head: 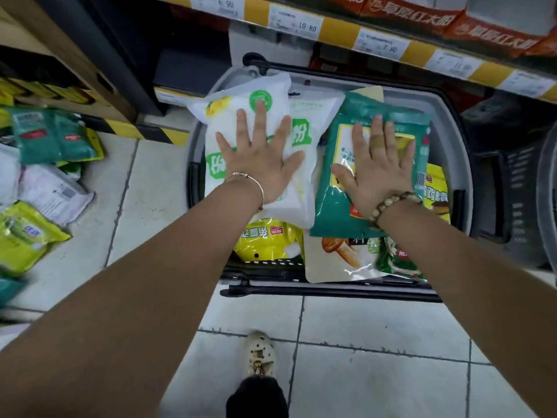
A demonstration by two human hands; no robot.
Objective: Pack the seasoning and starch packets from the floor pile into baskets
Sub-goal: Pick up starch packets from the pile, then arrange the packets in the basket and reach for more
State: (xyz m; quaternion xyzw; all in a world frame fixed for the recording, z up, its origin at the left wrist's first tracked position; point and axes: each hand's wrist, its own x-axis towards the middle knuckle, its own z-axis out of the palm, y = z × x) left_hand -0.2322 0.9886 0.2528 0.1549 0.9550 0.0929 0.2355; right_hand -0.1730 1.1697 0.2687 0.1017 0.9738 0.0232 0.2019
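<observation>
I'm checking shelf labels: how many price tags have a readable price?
3. All are on the yellow shelf rail at the top: a 6.90 tag at left, a 10.80 tag next, a 7.80 tag further right. More tags to the right are too blurred to read.

Both arms reach straight forward, left hand (259,159) and right hand (380,167) flat, palms down, fingers spread.

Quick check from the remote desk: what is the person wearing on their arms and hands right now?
Both forearms are bare, no sleeves or gloves. The left hand has a thin metal bangle at the wrist. The right hand has a bracelet of round beige beads at the wrist and a tan plaster around one finger.
</observation>
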